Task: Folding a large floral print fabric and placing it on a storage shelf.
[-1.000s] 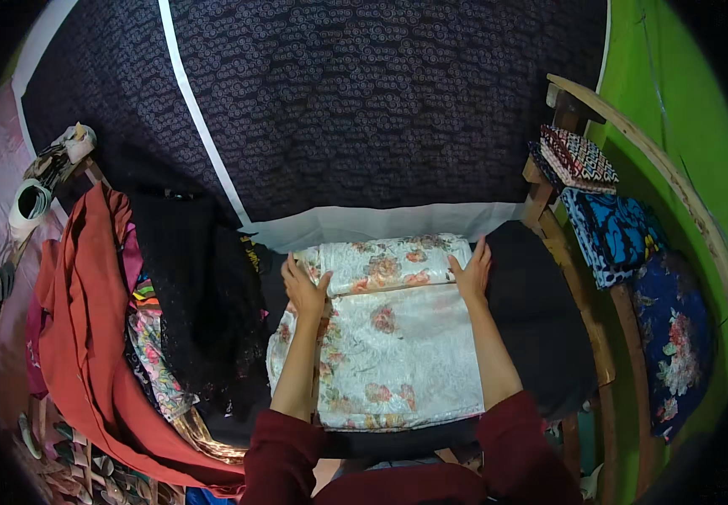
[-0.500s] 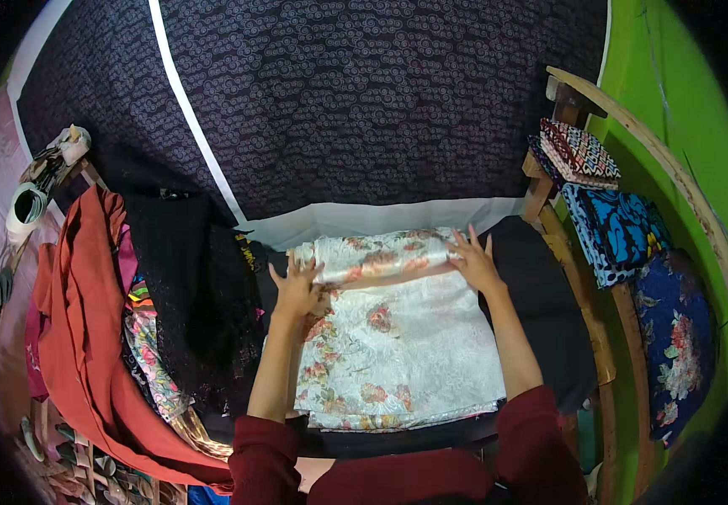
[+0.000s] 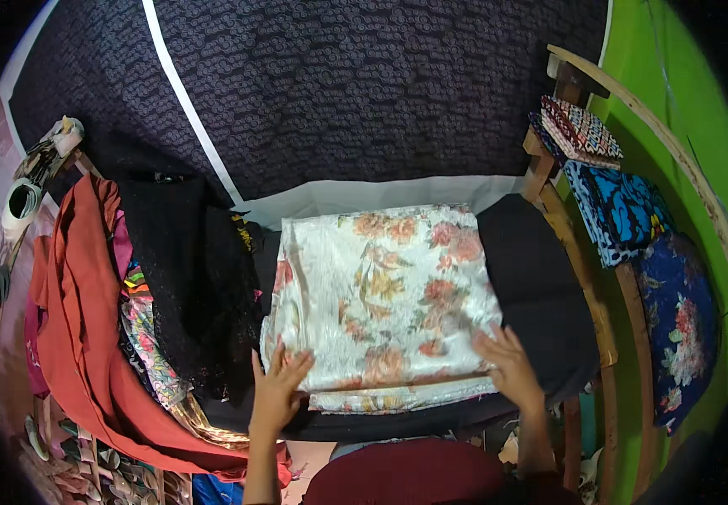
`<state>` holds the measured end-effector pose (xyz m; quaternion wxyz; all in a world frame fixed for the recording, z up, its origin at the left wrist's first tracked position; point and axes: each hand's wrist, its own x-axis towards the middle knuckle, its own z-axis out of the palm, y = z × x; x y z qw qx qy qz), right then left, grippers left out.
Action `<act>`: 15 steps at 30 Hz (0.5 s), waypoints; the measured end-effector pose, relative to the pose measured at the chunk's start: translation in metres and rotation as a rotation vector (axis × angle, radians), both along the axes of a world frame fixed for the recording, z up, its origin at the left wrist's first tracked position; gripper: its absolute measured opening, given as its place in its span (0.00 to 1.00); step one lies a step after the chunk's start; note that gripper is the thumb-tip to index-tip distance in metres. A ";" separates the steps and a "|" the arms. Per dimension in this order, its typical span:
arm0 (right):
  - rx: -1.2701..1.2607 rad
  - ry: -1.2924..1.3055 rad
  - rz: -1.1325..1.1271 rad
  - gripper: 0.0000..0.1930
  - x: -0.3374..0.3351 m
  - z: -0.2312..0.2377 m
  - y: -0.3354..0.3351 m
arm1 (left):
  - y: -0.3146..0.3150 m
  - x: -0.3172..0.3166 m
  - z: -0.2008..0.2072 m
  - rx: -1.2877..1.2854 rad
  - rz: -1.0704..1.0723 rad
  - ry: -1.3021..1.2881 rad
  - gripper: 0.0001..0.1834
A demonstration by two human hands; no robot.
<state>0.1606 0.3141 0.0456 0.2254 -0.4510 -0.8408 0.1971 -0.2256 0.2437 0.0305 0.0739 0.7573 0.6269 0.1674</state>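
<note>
White floral fabric [image 3: 389,286], shiny with orange and pink roses, lies folded in layers on a black cloth [image 3: 541,295]. At its near left corner rests my left hand [image 3: 277,389], fingers spread over the edge. My right hand [image 3: 509,366] touches the near right corner, its fingers stretched flat. Neither hand grips anything. Lower layers of the fabric show along the near edge.
Black lace cloth [image 3: 187,286] and a rust-red cloth [image 3: 86,337] hang on the left. Folded patterned fabrics [image 3: 621,210] and a navy floral cloth [image 3: 680,337] sit on a wooden frame [image 3: 570,252] at right. Dark patterned cloth [image 3: 364,93] covers the back.
Both hands have come from the far edge to the near corners. The floral fabric's far fold has been brought over toward me, so its upper layer now covers most of the stack.
</note>
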 end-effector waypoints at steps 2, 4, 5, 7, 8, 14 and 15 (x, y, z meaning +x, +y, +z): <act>-0.115 0.040 -0.046 0.35 0.002 -0.037 -0.022 | -0.017 -0.003 -0.048 -0.074 -0.012 -0.019 0.40; -0.099 0.009 -0.079 0.35 0.002 -0.036 -0.024 | -0.015 0.004 -0.042 -0.072 -0.007 -0.092 0.40; -0.071 -0.020 -0.106 0.35 0.001 -0.032 -0.023 | -0.011 0.006 -0.029 -0.027 -0.002 -0.059 0.39; -0.014 -0.020 -0.124 0.33 -0.003 -0.005 -0.020 | -0.010 0.006 -0.006 0.044 0.007 0.026 0.37; -0.001 -0.044 -0.132 0.32 -0.002 0.002 -0.023 | -0.016 0.006 -0.003 0.035 0.002 0.023 0.37; -0.047 -0.097 -0.196 0.30 0.001 -0.023 -0.064 | -0.052 0.008 -0.045 -0.114 0.095 -0.050 0.34; -0.108 -0.102 -0.208 0.29 0.002 -0.028 -0.067 | -0.053 0.009 -0.039 -0.124 0.081 -0.020 0.31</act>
